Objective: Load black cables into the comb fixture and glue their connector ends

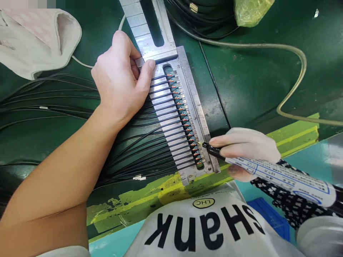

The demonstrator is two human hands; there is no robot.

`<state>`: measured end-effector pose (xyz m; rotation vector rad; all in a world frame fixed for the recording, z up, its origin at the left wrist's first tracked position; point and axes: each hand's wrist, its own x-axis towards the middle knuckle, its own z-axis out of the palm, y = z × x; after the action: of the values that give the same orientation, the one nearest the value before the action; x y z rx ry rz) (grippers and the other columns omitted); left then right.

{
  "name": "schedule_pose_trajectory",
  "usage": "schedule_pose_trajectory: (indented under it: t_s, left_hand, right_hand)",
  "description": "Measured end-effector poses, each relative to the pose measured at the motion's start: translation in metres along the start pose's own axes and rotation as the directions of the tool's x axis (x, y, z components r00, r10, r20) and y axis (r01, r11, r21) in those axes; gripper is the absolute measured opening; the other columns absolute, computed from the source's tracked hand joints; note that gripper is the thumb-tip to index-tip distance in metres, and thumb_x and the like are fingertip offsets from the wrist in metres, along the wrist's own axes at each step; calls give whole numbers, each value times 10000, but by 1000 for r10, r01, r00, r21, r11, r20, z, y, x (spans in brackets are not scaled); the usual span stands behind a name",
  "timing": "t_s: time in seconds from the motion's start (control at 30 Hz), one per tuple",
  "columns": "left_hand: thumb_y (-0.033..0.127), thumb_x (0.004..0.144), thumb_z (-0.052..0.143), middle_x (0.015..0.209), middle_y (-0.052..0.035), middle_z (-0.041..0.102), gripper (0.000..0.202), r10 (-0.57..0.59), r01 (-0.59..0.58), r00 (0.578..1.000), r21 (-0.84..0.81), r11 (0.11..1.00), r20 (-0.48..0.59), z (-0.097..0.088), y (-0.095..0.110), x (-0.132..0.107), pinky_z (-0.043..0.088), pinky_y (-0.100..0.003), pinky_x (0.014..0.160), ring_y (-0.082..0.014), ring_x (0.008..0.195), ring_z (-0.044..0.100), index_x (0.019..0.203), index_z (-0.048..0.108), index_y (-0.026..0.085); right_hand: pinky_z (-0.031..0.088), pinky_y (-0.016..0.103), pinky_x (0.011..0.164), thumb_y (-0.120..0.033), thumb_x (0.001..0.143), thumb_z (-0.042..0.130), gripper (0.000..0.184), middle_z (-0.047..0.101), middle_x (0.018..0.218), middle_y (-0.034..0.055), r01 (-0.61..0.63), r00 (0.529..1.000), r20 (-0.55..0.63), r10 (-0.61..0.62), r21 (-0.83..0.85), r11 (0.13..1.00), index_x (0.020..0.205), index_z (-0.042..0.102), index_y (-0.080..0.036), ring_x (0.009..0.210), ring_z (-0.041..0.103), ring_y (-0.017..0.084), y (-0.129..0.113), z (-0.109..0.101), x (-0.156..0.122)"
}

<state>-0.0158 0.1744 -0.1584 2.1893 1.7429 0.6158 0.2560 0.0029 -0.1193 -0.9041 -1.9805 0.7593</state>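
A long metal fixture lies at a slant across the bench, its hinged slotted cover swung back at the top. Along its slot sits a row of small circuit boards with connectors, each joined to a black cable. My left hand grips the fixture's upper left edge, thumb on top and fingers curled around the side. In my right hand, which wears a pale glove, is a labelled white applicator pen with a black nozzle. The nozzle tip is at the lower boards; whether it touches them I cannot tell.
Loose black cables fan out to the left. A white cloth pouch lies upper left. Coiled cable, a yellow-green wrapped bundle and a pale cord lie at the back and right. Yellow tape lines the front edge.
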Motion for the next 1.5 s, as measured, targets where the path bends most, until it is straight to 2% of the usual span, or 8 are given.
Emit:
schedule_pose_trajectory:
  t_s: [0.17,0.37,0.63,0.9,1.1,1.3,1.5]
  left_hand:
    - [358,878,653,809,29,531,256,20,-20,1000,45,999,0,-1,0,-1,538,-497,933,-222,883,687,1022,515,198]
    - [345,866,656,818,25,551,249,29,-28,999,38,999,-15,0,-1,-1,540,-456,912,-194,842,665,1032,541,200]
    - [342,865,656,824,14,551,238,4,-4,1000,18,1000,-6,0,1,-2,529,-458,929,-209,852,657,1025,531,218]
    - [315,852,686,817,18,562,237,4,-3,1000,32,999,-22,-1,4,-3,531,-444,913,-196,828,641,1007,541,210]
    - [310,860,670,822,16,562,230,30,-28,999,45,999,-37,1,2,-3,536,-440,902,-201,832,651,1015,533,208]
    - [306,847,679,811,19,546,235,23,-23,999,21,1000,-39,1,1,-3,536,-457,923,-203,846,656,997,524,216]
    - [329,840,645,803,20,574,228,38,-36,998,34,999,-50,2,0,-3,538,-399,863,-176,793,640,1012,559,206]
  right_hand:
    - [591,313,686,-362,1030,577,204,770,1085,130,1,997,76,-2,13,1000,1057,680,-187,874,755,198,-2,-3,1]
    - [568,296,665,-409,1060,536,268,778,1028,124,-16,999,40,16,-22,1000,1001,674,-187,846,751,177,-5,0,0]
    - [573,306,659,-379,1047,557,234,779,1031,130,-13,998,65,13,-4,1000,1005,676,-182,855,756,186,-4,-2,1]
    - [570,341,619,-383,1047,555,276,771,1046,147,52,998,-18,-52,2,999,953,692,-162,812,754,219,-10,0,-11]
    - [586,310,650,-341,1003,612,176,775,1046,126,55,998,4,-55,-33,998,1030,676,-179,826,760,192,-10,5,-17]
    - [589,293,673,-346,995,624,181,770,1059,131,52,998,29,-51,-31,998,1037,669,-177,876,762,187,-5,4,-15]
    - [604,293,703,-344,979,646,179,767,1087,106,48,999,26,-48,-17,999,1077,668,-196,889,757,180,-6,3,-15]
